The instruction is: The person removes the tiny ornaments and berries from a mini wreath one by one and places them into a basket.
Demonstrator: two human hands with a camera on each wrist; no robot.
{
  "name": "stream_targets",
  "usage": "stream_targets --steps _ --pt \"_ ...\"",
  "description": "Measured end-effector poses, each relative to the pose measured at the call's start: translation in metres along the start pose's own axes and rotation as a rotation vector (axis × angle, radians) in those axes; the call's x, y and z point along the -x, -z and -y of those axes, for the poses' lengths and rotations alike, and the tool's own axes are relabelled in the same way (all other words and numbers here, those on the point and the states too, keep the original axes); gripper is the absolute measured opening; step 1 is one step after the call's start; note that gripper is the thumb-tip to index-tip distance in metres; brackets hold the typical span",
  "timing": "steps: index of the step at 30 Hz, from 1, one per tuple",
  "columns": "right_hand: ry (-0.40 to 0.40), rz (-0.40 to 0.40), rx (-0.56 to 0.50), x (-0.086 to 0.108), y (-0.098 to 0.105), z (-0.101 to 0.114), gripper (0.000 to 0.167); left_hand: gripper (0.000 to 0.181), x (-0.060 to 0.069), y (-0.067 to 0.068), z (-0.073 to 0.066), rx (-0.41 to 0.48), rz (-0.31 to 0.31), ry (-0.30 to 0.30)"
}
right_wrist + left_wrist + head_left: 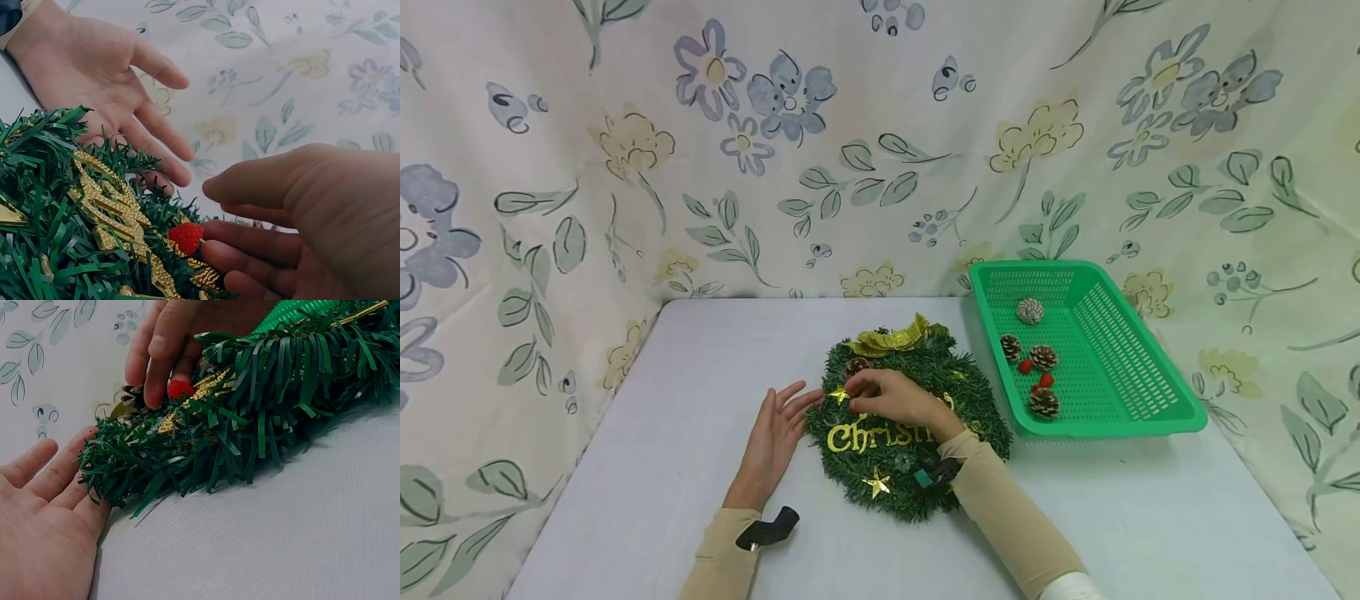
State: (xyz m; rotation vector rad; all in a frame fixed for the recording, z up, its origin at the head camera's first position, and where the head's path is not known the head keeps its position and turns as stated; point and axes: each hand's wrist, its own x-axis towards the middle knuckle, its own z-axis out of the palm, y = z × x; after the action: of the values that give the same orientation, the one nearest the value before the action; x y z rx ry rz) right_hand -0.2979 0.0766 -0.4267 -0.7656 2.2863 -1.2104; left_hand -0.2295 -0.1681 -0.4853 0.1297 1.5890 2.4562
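Observation:
A green tinsel wreath [917,492] with gold "Christmas" lettering [880,437] and gold stars [877,482] lies on the table. My left hand [778,433] is at its left edge, palm turned inward, fingers extended against the tinsel. Over the wreath's upper left part is my right hand [891,396]; its thumb stands apart from its loosely bent fingers. A red raspberry-like berry [186,238] sits by the gold lettering, right at the right hand's fingertips, with nothing pinched between thumb and fingers. Above the hand shows a pine cone [857,366] on the wreath.
A green plastic basket [1123,350] stands right of the wreath, holding several pine cones [1043,357], red berries [1025,367] and a whitish ball [1030,311]. A gold bow [891,337] tops the wreath. Floral cloth [865,225] hangs behind the white table [700,358].

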Motion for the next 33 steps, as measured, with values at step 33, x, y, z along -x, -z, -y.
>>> stream_targets --steps 33 --pt "0.028 0.051 0.155 -0.0021 -0.002 -0.0047 0.03 0.072 0.0 -0.0005 -0.0002 -0.011 -0.002 -0.004"
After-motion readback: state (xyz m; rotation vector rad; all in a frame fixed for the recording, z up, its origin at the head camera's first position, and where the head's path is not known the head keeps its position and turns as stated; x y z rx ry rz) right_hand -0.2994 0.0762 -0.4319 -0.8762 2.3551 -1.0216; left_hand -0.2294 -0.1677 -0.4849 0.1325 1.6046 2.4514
